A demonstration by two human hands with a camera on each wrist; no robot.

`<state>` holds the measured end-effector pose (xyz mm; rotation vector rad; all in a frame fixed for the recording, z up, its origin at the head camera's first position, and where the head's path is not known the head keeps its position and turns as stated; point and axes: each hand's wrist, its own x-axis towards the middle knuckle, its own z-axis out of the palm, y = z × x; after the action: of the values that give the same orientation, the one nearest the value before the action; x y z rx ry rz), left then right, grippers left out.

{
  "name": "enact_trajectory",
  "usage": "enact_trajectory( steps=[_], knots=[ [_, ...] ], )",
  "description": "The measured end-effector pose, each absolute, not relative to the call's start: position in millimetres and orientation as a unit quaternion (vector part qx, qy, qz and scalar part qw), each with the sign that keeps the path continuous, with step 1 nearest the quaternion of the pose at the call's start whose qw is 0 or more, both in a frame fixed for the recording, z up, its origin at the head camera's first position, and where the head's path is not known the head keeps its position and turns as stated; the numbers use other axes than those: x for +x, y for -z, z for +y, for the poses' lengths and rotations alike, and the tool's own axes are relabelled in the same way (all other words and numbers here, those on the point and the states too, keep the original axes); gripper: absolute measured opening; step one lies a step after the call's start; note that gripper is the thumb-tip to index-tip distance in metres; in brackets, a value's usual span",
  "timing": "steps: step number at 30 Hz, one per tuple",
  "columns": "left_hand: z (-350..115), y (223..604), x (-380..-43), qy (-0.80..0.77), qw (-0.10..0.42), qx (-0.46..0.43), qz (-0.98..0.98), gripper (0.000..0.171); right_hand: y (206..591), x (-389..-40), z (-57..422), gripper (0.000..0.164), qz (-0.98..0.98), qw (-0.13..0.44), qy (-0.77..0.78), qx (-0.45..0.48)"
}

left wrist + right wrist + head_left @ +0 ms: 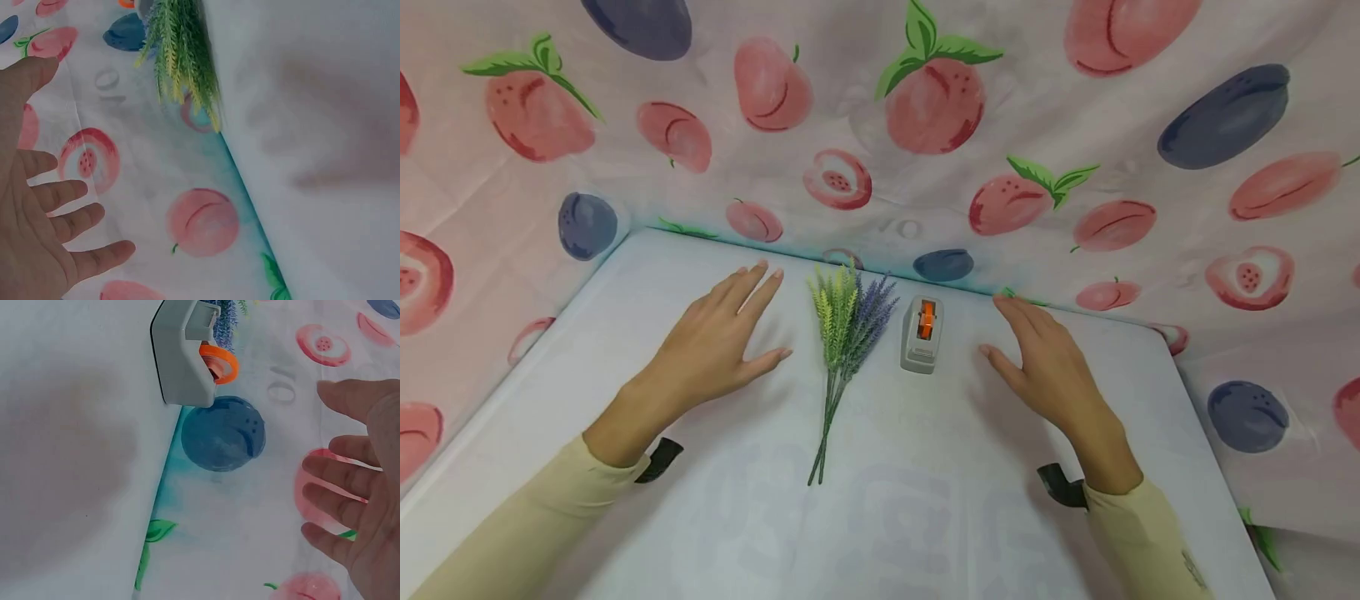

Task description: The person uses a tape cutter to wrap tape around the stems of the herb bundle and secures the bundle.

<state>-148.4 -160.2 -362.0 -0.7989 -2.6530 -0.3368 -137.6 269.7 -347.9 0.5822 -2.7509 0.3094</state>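
Two artificial flower sprigs lie side by side on the white table, their thin green stems crossing near the bottom: a yellow-green sprig (832, 321) and a purple lavender sprig (871, 321). Just right of them stands a grey tape dispenser (919, 354) with an orange hub, also seen in the right wrist view (181, 359). My left hand (707, 342) hovers left of the flowers, fingers extended and thumb spread, holding nothing. To the right of the dispenser my right hand (1048, 362) is held over the table, fingers extended, apart from everything.
A white table (895, 533) spreads under both hands. Behind and beside it hangs a pale cloth (850, 100) printed with peaches and dark plums, meeting the table's back and side edges. Each sleeve has a black wrist mount (661, 461) near the cuff.
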Motion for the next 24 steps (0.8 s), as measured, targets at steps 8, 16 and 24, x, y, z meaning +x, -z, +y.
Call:
enact_trajectory(
  steps=[8, 16, 24],
  knots=[
    [-140.8, 361.4, -152.9, 0.24, 0.109, -0.265, -0.928, 0.084, 352.2, -144.8, 264.6, 0.058, -0.954, 0.183, -0.144, 0.19],
    [-110.8, 358.3, -167.5, 0.332, 0.068, -0.278, -0.899, 0.077, 352.3, -151.4, 256.7, 0.051, -0.955, 0.164, -0.161, 0.186],
    [-78.8, 367.1, -183.5, 0.414, 0.007, -0.272, -0.869, 0.074, 352.8, -158.9, 248.8, 0.049, -0.96, 0.129, -0.176, 0.174]
  ],
)
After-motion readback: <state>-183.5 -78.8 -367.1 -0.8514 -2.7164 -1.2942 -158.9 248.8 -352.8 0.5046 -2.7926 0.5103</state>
